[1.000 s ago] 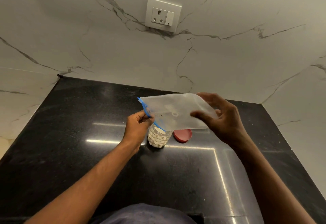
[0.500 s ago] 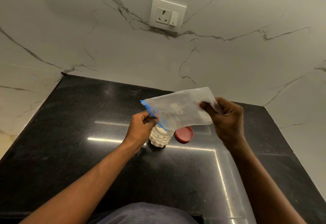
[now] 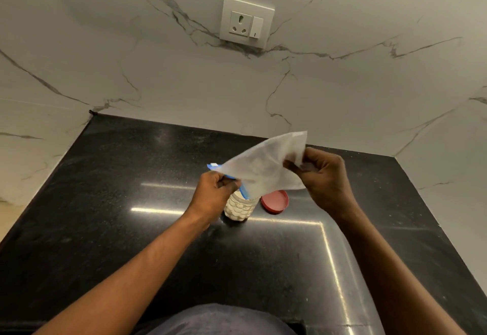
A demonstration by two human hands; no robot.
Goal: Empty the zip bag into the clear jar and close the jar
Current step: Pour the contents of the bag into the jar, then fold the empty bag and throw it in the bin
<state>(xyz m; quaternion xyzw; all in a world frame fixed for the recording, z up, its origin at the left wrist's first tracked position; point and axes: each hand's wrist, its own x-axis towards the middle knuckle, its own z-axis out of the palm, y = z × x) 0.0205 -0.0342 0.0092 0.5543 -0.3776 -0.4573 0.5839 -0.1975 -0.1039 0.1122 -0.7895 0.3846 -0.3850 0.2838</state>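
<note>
Seen from above, looking down at a black stone counter (image 3: 105, 202) set against pale marble walls, two bare hands hold a frosted zip bag (image 3: 263, 168) tilted over a clear jar (image 3: 238, 209). The left hand (image 3: 214, 192) pinches the bag's blue zip edge, which points down at the jar's mouth. The right hand (image 3: 322, 176) grips the bag's closed bottom corner and lifts it higher, so the bag slopes down from right to left. The jar stands upright near the middle of the counter and is nearly full of small white pieces. A red lid (image 3: 275, 201) lies flat on the counter just to the right of the jar, partly under the bag. The pouring step looks to be ending: the bag appears flat and nearly empty. The next move would likely be to put the bag aside, pick up the lid and fit it squarely on the jar. The bag and left hand hide the jar's rim, so it is unclear whether the zip edge touches it. The cloudy plastic makes it hard to tell whether any pieces remain inside.
</note>
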